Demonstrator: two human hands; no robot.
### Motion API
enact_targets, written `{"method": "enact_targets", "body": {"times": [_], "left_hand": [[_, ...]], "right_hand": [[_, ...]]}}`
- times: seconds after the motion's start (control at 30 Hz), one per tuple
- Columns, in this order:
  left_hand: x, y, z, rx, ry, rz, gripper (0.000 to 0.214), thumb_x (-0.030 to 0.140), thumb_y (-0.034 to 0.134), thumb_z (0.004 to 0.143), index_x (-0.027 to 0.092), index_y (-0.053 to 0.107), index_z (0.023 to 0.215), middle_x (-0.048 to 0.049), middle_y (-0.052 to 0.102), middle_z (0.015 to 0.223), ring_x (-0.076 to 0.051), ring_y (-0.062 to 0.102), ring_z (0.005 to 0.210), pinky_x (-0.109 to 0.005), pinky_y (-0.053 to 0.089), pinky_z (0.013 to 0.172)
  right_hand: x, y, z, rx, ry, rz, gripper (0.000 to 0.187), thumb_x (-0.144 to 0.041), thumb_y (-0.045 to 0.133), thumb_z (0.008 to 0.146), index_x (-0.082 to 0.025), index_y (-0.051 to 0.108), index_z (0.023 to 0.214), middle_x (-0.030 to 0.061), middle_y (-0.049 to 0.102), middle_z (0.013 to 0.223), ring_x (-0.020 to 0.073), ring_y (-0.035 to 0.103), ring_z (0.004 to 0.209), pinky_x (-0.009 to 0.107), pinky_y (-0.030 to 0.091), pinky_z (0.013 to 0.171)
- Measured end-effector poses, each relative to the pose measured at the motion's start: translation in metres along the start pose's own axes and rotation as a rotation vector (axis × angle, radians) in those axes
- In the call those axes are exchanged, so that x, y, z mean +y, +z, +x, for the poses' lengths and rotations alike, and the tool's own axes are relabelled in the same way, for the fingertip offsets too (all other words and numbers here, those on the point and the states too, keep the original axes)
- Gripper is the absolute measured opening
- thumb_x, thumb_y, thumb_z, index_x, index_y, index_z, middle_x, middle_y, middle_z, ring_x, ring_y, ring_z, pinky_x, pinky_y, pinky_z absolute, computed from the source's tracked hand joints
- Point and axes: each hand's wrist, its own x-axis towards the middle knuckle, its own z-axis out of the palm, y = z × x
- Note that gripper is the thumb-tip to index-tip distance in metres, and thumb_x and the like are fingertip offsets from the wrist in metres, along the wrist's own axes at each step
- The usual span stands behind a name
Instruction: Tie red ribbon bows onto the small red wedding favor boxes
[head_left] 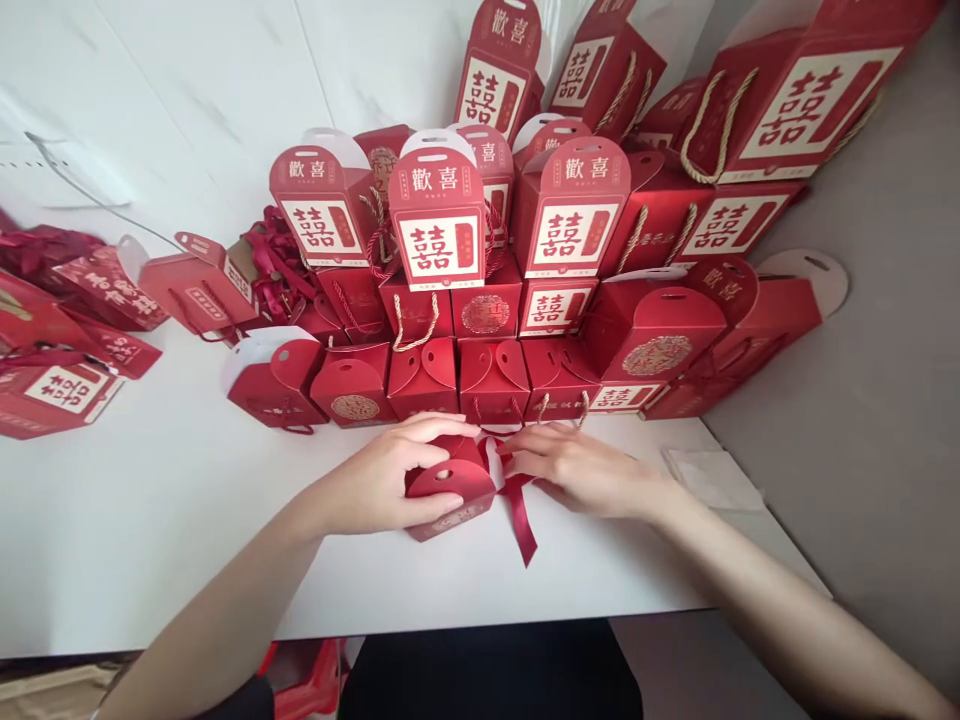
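Note:
A small red gift box (pixel 461 490) with rounded flaps rests on the white table in front of me. My left hand (pixel 394 475) is wrapped over its left side, thumb on the front flap and fingers across the top and back. At the box's right end, my right hand (pixel 574 465) has its fingers bent around a dark red ribbon (pixel 521 525). One tail of that ribbon hangs down onto the table. A white inner flap (pixel 494 462) shows between the box and my right fingertips, which partly hide it.
Stacked red gift boxes (pixel 439 240), several with rope handles, rise just behind my hands to the wall. More boxes (pixel 71 385) and dark red ribbons (pixel 274 260) lie left. A grey wall (pixel 862 350) bounds the right side, near a clear flat packet (pixel 712 480).

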Motion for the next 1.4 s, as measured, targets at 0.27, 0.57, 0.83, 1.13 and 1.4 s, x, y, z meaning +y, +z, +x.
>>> {"method": "enact_targets", "body": {"times": [0.27,0.57,0.83,1.13,1.4], "left_hand": [[-0.012,0.012,0.0,0.346,-0.208,-0.121,0.018,0.032,0.055,0.091,0.021,0.069,0.087,-0.0066,0.062,0.131,-0.026,0.055,0.125,-0.041,0.046,0.103],[-0.01,0.01,-0.005,0.289,-0.123,-0.346,0.035,0.027,0.035,0.099,0.019,0.065,0.083,-0.0068,0.066,0.125,-0.025,0.052,0.128,-0.041,0.04,0.111],[-0.013,0.009,-0.01,0.275,-0.195,-0.318,0.028,0.016,0.039,0.093,0.021,0.066,0.09,-0.005,0.064,0.129,-0.025,0.052,0.129,-0.042,0.042,0.11],[-0.005,0.006,-0.012,0.229,-0.193,-0.258,0.023,0.011,0.048,0.086,0.022,0.067,0.095,-0.0034,0.061,0.133,-0.025,0.053,0.128,-0.038,0.044,0.107],[-0.003,0.004,-0.013,0.203,-0.174,-0.23,0.019,0.016,0.05,0.09,0.022,0.067,0.096,-0.0048,0.06,0.134,-0.024,0.053,0.128,-0.037,0.044,0.106]], "right_hand": [[-0.004,0.009,-0.002,0.183,0.103,0.509,0.019,-0.027,0.053,0.097,-0.017,0.07,0.095,0.0083,0.072,0.099,0.0199,0.065,0.095,0.036,0.05,0.088],[-0.051,0.0,0.011,0.063,0.299,1.439,0.036,-0.028,0.054,0.093,-0.011,0.07,0.065,0.0076,0.073,0.067,0.0152,0.068,0.061,0.026,0.052,0.06],[-0.063,0.01,0.011,-0.073,0.39,1.464,0.038,-0.023,0.052,0.092,-0.011,0.073,0.062,0.0052,0.071,0.057,0.0112,0.062,0.048,0.022,0.048,0.055],[-0.071,0.002,0.019,-0.096,0.43,1.411,0.035,-0.02,0.053,0.09,-0.011,0.073,0.063,0.0037,0.07,0.057,0.01,0.058,0.049,0.021,0.048,0.055],[-0.074,0.004,0.026,-0.142,0.44,1.349,0.042,-0.031,0.052,0.094,-0.011,0.075,0.065,0.0049,0.069,0.058,0.0114,0.058,0.049,0.025,0.048,0.057]]}}
